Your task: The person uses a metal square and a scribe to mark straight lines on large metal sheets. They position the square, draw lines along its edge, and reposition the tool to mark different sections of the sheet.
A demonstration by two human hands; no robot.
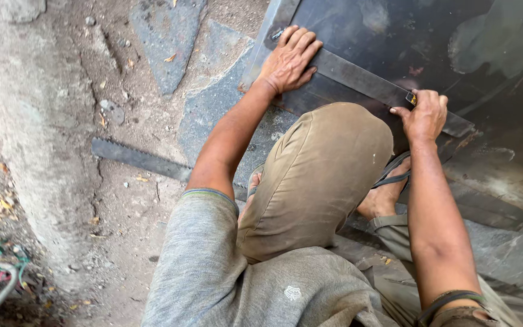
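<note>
**Flat bar pinned across the dark metal sheet**

Down on the ground we go, and both hands are on a long flat metal bar (364,82) lying on a big dark metal sheet (431,36). The bar's long axis runs on a slant, from the upper left near the sheet's corner down toward the right, its far end poking out past the right hand and pointing to the lower right.

The left hand (289,60) is pressed flat on the upper-left end of the bar, palm down, fingers stretched out and slightly spread, fingertips aimed up and to the right along the sheet's edge. The right hand (425,115) sits near the bar's lower-right part, fingers curled together and pinched on a small yellowish marker (411,99) held right against the bar's edge. What kind of marker it is, too small to tell.

The person squats, a knee in khaki trousers (322,175) between the arms, a foot in a sandal (388,181) resting on the sheet just below the bar. On the dirt to the left lies a saw blade (140,158), also slanted, well apart from the hands, with flat stones (167,36) beyond it.
</note>
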